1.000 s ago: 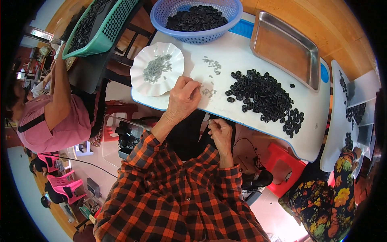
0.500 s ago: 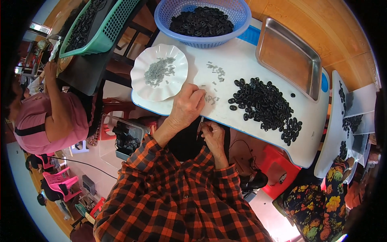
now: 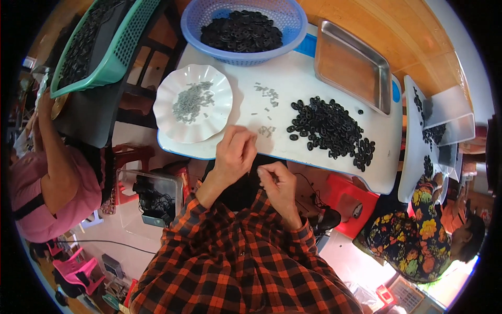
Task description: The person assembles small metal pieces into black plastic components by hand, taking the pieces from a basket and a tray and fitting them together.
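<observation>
My left hand [image 3: 235,157] is just off the near table edge, below the white scalloped plate [image 3: 222,112]. Its fingers are curled with the tips together; whatever they pinch is hidden or too small to name. Lower and to the right is my right hand [image 3: 280,189], thumb and fingers bent into a pinch with nothing I can make out in it. Small grey rod-like pieces [image 3: 192,102] lie heaped on the plate. More grey pieces [image 3: 266,131] are scattered on the white table near my left fingertips. A pile of black oval pieces with holes [image 3: 327,125] spreads to the right.
A blue-purple basket [image 3: 295,44] of black pieces stands at the far edge. An empty metal tray [image 3: 355,70] is at the far right of the table. A green basket [image 3: 123,52] sits on a dark table at left. Co-workers sit on both sides.
My left hand has drawn back from the grey pieces on the table to just off its edge. My right hand has turned, its thumb side now showing. The whole view has shifted and turned slightly.
</observation>
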Action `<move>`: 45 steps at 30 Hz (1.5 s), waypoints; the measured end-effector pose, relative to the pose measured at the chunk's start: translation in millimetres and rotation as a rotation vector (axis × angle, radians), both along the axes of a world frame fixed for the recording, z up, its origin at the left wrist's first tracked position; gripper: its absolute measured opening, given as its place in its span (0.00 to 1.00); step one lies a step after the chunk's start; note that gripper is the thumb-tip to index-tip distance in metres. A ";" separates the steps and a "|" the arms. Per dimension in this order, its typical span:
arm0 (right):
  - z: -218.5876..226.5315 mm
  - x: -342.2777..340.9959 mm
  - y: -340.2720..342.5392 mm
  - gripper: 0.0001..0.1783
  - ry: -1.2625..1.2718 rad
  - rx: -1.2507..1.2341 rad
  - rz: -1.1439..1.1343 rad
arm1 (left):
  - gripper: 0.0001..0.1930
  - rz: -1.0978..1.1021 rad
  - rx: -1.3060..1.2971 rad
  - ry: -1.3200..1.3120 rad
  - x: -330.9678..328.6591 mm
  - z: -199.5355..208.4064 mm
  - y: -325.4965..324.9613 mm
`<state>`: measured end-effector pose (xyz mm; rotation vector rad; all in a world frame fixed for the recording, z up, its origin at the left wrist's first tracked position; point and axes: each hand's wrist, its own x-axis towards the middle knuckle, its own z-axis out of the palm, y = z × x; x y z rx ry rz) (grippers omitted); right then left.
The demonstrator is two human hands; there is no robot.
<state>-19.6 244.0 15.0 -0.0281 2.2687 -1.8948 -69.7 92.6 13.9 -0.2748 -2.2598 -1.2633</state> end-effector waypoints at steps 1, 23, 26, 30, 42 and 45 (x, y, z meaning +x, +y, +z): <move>10.0 0.0 1.0 0.03 -0.003 0.011 -0.015 | 0.06 -0.039 0.055 -0.026 9.6 5.8 -1.3; 7.5 12.5 3.4 0.02 0.208 0.077 -0.335 | 0.06 -0.541 1.027 -0.807 55.8 -13.6 29.9; 5.6 14.5 5.2 0.03 0.217 0.070 -0.359 | 0.06 -0.578 1.053 -0.781 54.9 -20.8 30.0; 9.3 14.4 6.3 0.03 0.141 -0.040 -0.386 | 0.06 -0.581 1.031 -0.800 51.0 -20.3 34.2; 14.8 -12.4 47.2 0.05 0.418 0.403 -0.541 | 0.06 -0.516 1.006 -0.845 43.2 -19.4 42.3; 14.1 -23.4 69.5 0.10 0.421 0.627 -0.636 | 0.06 -0.495 0.997 -0.865 44.3 -23.6 44.2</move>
